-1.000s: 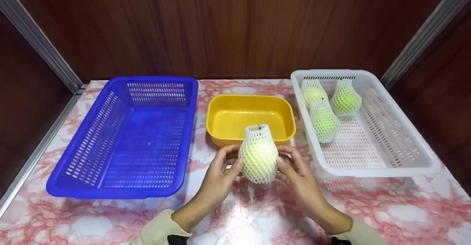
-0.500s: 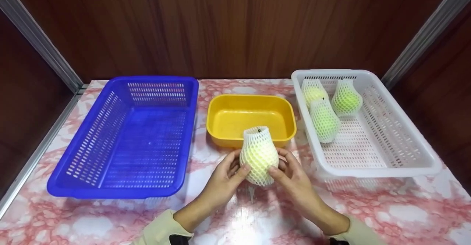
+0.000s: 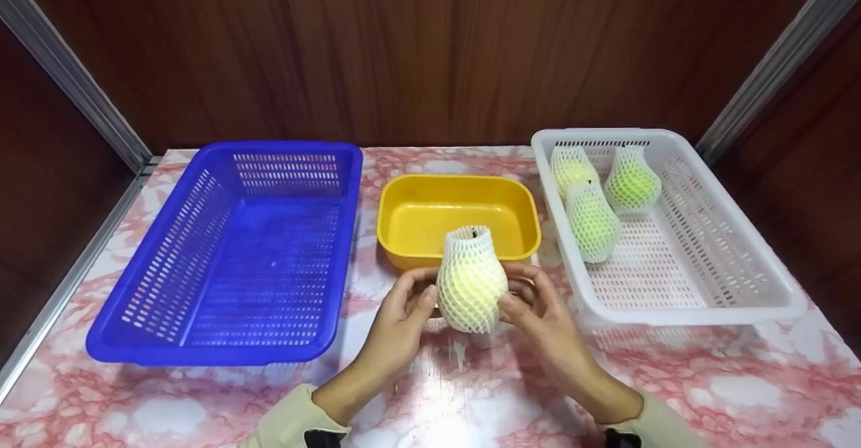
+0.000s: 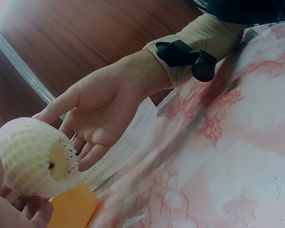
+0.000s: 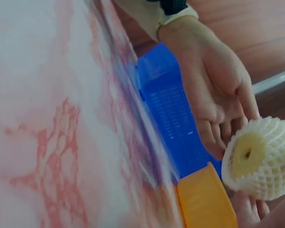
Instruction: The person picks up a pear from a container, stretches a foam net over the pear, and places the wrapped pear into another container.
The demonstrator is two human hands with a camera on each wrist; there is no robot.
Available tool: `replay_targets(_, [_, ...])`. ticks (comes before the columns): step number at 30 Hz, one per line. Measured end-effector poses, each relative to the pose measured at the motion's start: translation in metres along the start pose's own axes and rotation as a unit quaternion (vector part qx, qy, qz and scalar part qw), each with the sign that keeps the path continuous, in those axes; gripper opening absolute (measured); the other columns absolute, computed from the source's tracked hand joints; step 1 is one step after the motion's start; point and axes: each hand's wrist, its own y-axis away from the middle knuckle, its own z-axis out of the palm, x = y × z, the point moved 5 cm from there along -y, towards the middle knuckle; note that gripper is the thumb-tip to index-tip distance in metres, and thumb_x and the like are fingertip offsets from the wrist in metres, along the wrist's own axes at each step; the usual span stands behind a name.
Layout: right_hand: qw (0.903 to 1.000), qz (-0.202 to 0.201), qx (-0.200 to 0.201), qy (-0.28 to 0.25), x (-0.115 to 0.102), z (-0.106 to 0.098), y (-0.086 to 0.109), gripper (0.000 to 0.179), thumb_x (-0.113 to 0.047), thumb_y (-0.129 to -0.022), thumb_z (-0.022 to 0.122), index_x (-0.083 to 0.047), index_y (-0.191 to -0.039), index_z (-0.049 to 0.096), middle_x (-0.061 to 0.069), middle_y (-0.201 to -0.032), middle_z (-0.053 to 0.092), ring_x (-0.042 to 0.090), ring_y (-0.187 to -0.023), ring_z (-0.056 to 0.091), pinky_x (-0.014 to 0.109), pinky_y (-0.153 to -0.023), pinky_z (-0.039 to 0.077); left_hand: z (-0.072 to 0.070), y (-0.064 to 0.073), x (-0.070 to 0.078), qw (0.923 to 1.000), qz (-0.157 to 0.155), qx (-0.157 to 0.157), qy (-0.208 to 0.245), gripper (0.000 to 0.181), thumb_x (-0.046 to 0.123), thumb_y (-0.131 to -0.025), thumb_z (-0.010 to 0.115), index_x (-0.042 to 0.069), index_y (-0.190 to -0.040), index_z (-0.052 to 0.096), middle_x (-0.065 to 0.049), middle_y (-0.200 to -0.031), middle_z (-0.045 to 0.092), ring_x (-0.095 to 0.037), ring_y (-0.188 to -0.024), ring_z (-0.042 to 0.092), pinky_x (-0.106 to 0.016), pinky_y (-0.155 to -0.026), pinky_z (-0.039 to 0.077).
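A pear (image 3: 472,280) in a white foam net sleeve is held upright above the table, stem at the top. My left hand (image 3: 397,323) holds its left side, thumb in front and fingers behind. From the other side my right hand (image 3: 553,327) grips it, the thumb tip on the net. In the left wrist view the right hand (image 4: 102,104) reaches to the pear (image 4: 33,156), whose bare base shows through the sleeve's lower opening. The right wrist view shows the left hand (image 5: 213,90) at the pear (image 5: 261,159).
A yellow tub (image 3: 457,259) stands just behind the pear. To the left is a blue slotted basket (image 3: 269,266). A white basket (image 3: 699,315) on the right has net-wrapped pears (image 3: 592,222) in its back left part. Wooden panels (image 3: 430,51) enclose the marbled table (image 3: 740,387).
Both hands first lowered the pear slightly towards the person, then raised it again. The thumbs shifted on the net. The baskets and the tub stay in place.
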Motion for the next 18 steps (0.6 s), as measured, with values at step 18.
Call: replay_targets(18, [0.9974, 0.02, -0.069, 0.003, 0.009, 0.008, 0.001, 0.058, -0.009, -0.097, 0.068, 0.004, -0.143, 0.035, 0.023, -0.137, 0.055, 0.024, -0.121, 0.06, 0.036, -0.101, 0.053, 0.008, 0.002, -0.011, 0.9968, -0.036, -0.071, -0.005, 0.078, 0.035, -0.101, 0.063, -0.011, -0.153, 0.028, -0.031, -0.153, 0.038, -0.042, -0.142, 0.04, -0.043, -0.114, 0.041])
